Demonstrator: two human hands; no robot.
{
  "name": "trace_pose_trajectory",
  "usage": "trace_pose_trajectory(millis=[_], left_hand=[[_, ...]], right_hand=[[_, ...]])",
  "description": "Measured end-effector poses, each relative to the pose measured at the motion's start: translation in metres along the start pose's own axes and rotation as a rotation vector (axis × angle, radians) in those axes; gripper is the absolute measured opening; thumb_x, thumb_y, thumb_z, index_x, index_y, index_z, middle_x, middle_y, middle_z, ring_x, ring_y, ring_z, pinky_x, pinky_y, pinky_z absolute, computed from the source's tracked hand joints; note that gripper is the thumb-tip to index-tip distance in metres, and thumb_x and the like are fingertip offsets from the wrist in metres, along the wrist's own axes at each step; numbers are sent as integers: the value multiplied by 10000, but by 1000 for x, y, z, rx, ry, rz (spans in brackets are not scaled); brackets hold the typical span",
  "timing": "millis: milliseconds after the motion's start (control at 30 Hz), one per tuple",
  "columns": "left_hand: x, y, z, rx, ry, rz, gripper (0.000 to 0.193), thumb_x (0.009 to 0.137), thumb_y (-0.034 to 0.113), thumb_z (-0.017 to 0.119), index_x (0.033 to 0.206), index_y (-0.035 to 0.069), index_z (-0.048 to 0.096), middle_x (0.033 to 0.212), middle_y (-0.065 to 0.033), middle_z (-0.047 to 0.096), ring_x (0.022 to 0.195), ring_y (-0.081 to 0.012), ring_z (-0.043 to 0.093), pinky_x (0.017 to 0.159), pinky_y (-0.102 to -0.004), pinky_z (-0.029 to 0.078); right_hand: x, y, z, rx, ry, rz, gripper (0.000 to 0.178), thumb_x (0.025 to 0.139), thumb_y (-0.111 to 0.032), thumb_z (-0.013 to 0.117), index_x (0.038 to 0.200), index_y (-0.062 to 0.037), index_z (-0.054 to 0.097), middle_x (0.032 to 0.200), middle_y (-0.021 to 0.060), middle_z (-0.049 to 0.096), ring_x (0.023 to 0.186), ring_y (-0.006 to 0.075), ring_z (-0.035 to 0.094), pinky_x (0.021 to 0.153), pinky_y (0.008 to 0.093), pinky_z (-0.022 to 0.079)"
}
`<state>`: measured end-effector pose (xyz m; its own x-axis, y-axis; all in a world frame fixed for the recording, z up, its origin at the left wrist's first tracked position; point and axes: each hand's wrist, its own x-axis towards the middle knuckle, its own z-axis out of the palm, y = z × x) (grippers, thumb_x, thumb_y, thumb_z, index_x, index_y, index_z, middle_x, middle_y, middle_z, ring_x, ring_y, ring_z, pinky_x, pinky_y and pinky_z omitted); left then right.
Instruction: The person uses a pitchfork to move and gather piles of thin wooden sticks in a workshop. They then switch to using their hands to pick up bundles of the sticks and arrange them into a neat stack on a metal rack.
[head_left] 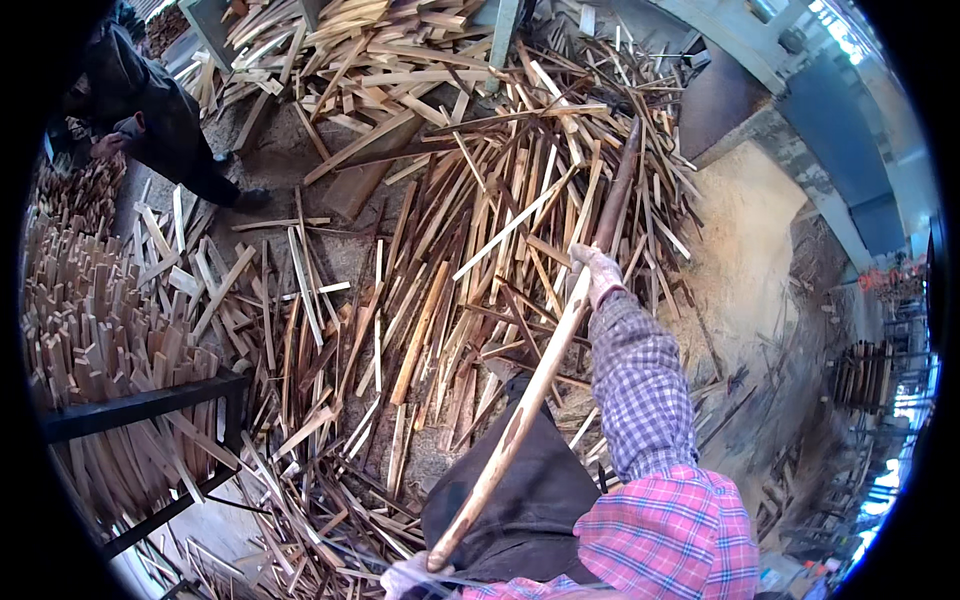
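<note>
A long, slightly bent wooden pole [516,418] slants across the picture, pale on its near part and dark brown toward its far end. Around its middle, my gloved right hand [599,273] is closed, with the arm stretched forward. My left hand [408,577], also in a light glove, grips the near end at the lower edge, partly cut off by the dark rim. The far part of the pole lies over a heap of loose wooden strips [500,215], beyond my right hand. My dark-trousered legs are beneath the pole.
Upright strips [110,310] fill a dark metal rack [150,402] at left. Another person [150,105] stands at the upper left. More strips [370,50] are piled at the back. Sawdust [745,230] covers the floor at right, below a blue-grey machine frame [830,130].
</note>
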<state>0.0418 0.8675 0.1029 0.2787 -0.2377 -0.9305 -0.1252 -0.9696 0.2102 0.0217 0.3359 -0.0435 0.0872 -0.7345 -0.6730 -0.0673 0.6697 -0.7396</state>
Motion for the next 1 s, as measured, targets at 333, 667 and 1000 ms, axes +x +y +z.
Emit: trace_pose_trajectory(millis=[333,667,1000], left_hand=[[-48,-181,10,-64,13,-151,381,748,382,637,1020,114,633,879,-77,666,785,-220,640,678,-337,510],[35,-107,12,94,-99,-264,443,733,481,590,1029,154,630,897,-86,666,816,-246,647,692,-369,517],[169,113,13,461,-35,-176,446,754,521,543,1009,165,631,950,-103,659,900,-273,640,742,-413,514]], right_hand=[[-250,190,-53,249,-169,119,130,810,-165,638,815,-56,568,621,32,522,448,180,547,377,316,511],[-204,83,-37,149,-56,246,289,745,-61,667,981,-40,500,699,52,551,548,180,570,496,364,546],[58,-110,15,-296,114,35,505,678,-160,666,1110,-36,436,698,83,595,503,206,588,502,326,520]])
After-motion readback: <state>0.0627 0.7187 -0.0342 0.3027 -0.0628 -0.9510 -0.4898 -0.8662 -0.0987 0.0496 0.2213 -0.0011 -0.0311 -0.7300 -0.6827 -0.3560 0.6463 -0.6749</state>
